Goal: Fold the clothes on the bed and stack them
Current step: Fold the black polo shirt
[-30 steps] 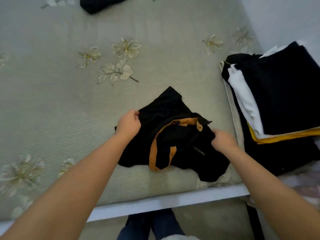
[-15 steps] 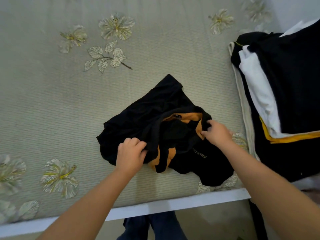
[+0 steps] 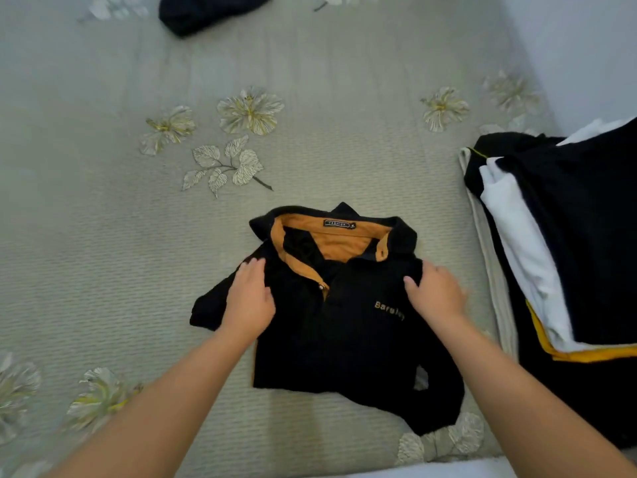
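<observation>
Formerly a crumpled heap gripped at both sides, the polo now lies face up and roughly squared, collar away from the person, placket and chest lettering showing. It sits on the bed near the front edge, well left of the stack.

Left hand: flat on the polo's left shoulder, fingers straight and close together, pressing the cloth down; the left sleeve juts out beyond it.

Right hand: resting on the polo's right shoulder, fingers lying over the cloth and the thumb toward the placket; whether it presses or pinches a fold cannot be told.

Nearest the person, the polo's lower right corner bulges toward the bed edge and a small gap shows in the hem there.

Beyond the polo, at the far edge of the view, lies a dark garment, judged still unfolded.

Risks, as judged: the loose lower right corner may slip over the bed edge when the sides are turned in; the protruding left sleeve may bunch under a fold and leave a lopsided bundle; the soft collar may collapse on lifting to the stack.
</observation>
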A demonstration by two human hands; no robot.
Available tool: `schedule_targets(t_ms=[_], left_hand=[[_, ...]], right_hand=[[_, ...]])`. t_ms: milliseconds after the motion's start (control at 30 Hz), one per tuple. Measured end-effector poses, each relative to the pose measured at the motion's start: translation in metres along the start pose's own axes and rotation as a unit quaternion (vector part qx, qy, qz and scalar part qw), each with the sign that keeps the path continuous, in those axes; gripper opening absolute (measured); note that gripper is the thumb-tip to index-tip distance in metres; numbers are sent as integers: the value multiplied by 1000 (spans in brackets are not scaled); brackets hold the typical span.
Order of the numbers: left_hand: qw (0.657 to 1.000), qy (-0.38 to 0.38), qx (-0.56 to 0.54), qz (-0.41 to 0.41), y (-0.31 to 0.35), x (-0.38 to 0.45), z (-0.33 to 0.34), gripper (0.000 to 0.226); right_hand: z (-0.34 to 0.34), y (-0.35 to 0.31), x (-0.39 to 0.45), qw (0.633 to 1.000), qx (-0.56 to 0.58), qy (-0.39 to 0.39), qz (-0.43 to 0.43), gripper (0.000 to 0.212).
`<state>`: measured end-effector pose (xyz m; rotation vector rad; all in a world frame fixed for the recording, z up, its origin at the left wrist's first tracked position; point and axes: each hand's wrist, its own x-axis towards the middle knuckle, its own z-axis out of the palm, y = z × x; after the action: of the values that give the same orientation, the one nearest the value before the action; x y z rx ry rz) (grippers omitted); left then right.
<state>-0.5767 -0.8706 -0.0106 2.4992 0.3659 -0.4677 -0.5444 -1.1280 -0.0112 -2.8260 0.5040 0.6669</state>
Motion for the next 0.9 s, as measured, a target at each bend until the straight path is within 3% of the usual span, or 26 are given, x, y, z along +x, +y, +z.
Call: schedule_targets(t_ms=[100,167,367,533,600,733,833,900], left_hand=[[997,21,72,4,-14,10,9,42],[995,50,85,9,-14,26,7,34],[996,5,67,-61,-8,75,14,34],[993,11,43,-110,4,83,17,31],[994,49,23,-93,9,78,13,30],[980,158,-120,-23,21,53,-20,27],[963,230,-135,41,34,23,-67,22],[948,278,-122,97,43,1,-105,21]], right_hand=[[8,4,15,997,-21,71,-29,42],[10,1,26,997,-18,72,-37,39],[17,-12,43,994,-81,76,-3,25],[13,-9,31,987,-33,142,-61,22],[3,-7,22,980,0,179,-82,19],[-34,-9,-1,964,107,221,-100,19],[-71,-18,-30,934,248,222,-129,21],[-100,-29,-57,914,277,261,-142,18]])
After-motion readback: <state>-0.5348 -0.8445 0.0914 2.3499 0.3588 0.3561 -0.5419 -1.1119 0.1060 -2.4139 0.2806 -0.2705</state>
